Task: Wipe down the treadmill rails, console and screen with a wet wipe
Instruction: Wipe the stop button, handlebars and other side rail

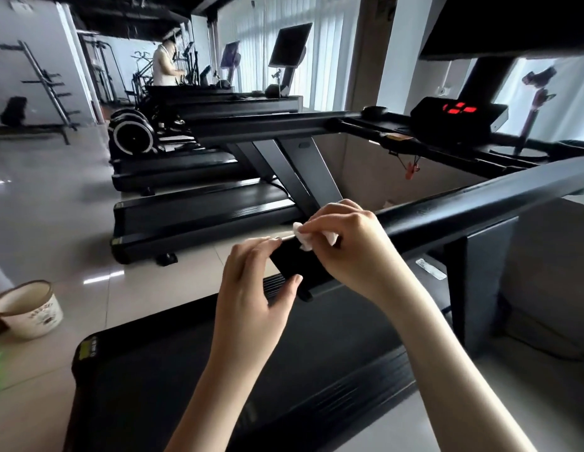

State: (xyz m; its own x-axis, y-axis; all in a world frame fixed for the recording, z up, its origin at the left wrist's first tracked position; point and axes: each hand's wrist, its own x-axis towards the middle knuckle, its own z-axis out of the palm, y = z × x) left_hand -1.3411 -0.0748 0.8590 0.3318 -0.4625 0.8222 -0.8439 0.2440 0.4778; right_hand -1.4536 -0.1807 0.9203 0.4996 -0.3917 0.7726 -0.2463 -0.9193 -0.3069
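Pale glossy floor tiles (55,223) run under a row of black treadmills, with bright vertical blinds behind and another person busy far down the room. At the nearest machine, 2 bare hands meet at the free end of the long black near rail (463,207). The right hand (349,249) has its grip clamped on a small crumpled white wet wipe (302,238), pinched at the fingertips and pressed on top of the rail's tip. The left hand (251,288) has its grip closed on that same rail end, fingers over the top, thumb hooked beneath, seemingly steadying it.

From where I stand, trouble could come 3 ways. The wipe is bunched into a wad, so little of it meets the rail and patches may be missed along that long run. Held only by a fingertip pinch, it could slip and drop onto the black running belt (218,370) below. And the black console with red lit digits (460,109) looks powered, so a wet wipe pressed there might trigger a button or leave moisture; the large dark screen (512,24) above could streak.

1 white round tub with a printed label (29,308) stands open-topped on the tiles at the left, well apart from the hands. Its inside shows pale; I cannot tell what it holds.
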